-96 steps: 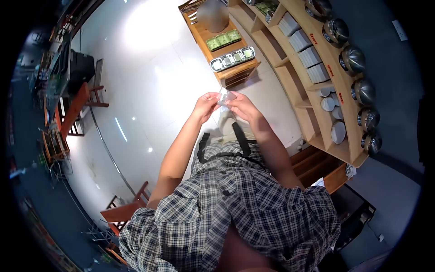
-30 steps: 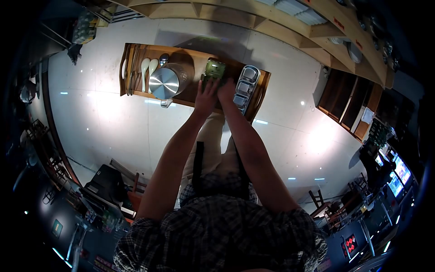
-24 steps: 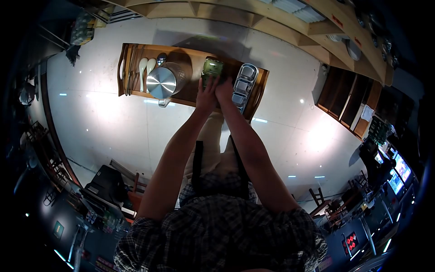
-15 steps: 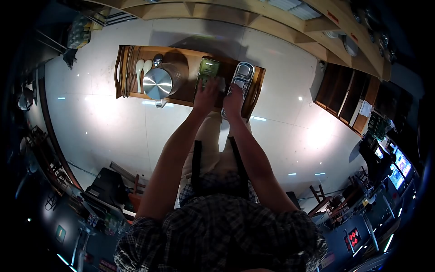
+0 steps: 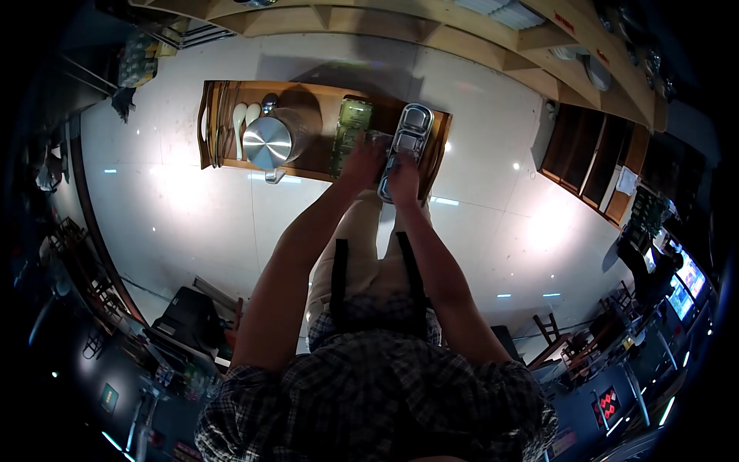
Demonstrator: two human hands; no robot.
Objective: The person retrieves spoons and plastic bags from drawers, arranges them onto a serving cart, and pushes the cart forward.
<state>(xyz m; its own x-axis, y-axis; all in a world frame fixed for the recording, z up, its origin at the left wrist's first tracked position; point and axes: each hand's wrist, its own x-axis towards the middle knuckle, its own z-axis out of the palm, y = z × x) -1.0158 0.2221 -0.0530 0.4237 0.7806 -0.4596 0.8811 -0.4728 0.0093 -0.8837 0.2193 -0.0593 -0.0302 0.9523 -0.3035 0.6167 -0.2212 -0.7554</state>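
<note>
A long metal tray with several compartments (image 5: 414, 123) lies slanted across the right end of a wooden serving tray (image 5: 319, 90). My right hand (image 5: 403, 181) is closed on the metal tray's near part. Beside it, to the left, my left hand (image 5: 363, 163) reaches over the wooden tray with its fingers stretched out. Close to those fingers is a small clear or greyish thing (image 5: 378, 137), too dim to name. A green rectangular container (image 5: 354, 113) lies just left of it; my left hand is close to its right side.
A shiny metal pot or lidded vessel (image 5: 267, 143) stands in the left half of the wooden tray, near two pale spoons (image 5: 239, 127) and a metal spoon (image 5: 269, 102). Pale wooden shelving (image 5: 369, 19) runs along the far side; a dark wooden cabinet (image 5: 589, 158) stands right.
My left hand has slid right, off the green container towards the metal tray. My right hand has moved slightly nearer to my body along the metal tray.
</note>
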